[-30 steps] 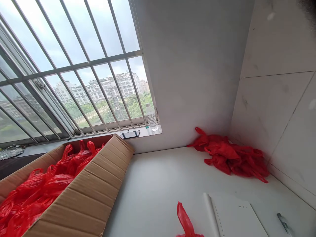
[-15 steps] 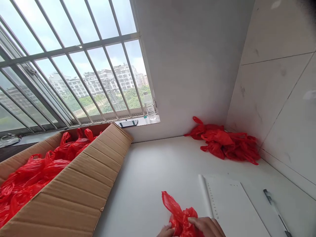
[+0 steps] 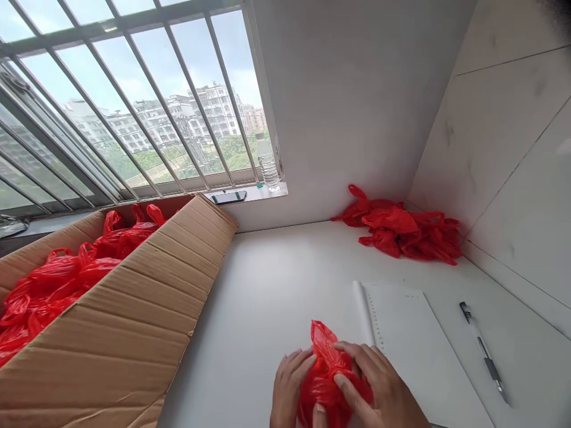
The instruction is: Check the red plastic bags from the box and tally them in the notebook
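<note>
So on my end the red bag point(image 3: 323, 389) sits right between the two hands at the near side of the bench point(image 3: 263, 297), touching both, so I can't call either one nearer. It's bunched into a roundish lump with no real long axis, except the gathered peak pokes toward the far edge, leaning a bit left. My left hand point(image 3: 292, 386) is half curled round its left side, and my right hand point(image 3: 379, 380) is curled about the same on the other side, thumb pressed near the gathered bit. Both have hold of it. Can't see what's inside.

Containers: just an open cardboard box point(image 3: 134, 309) along the bench's left edge, with a heap of red bundles point(image 3: 57, 276) in it, loops up. No idea if it's actually standing on the bench. There's also a crumpled red pile point(image 3: 397, 229) by the far right corner, plus a notebook point(image 3: 414, 345) just beside my right hand.
</note>
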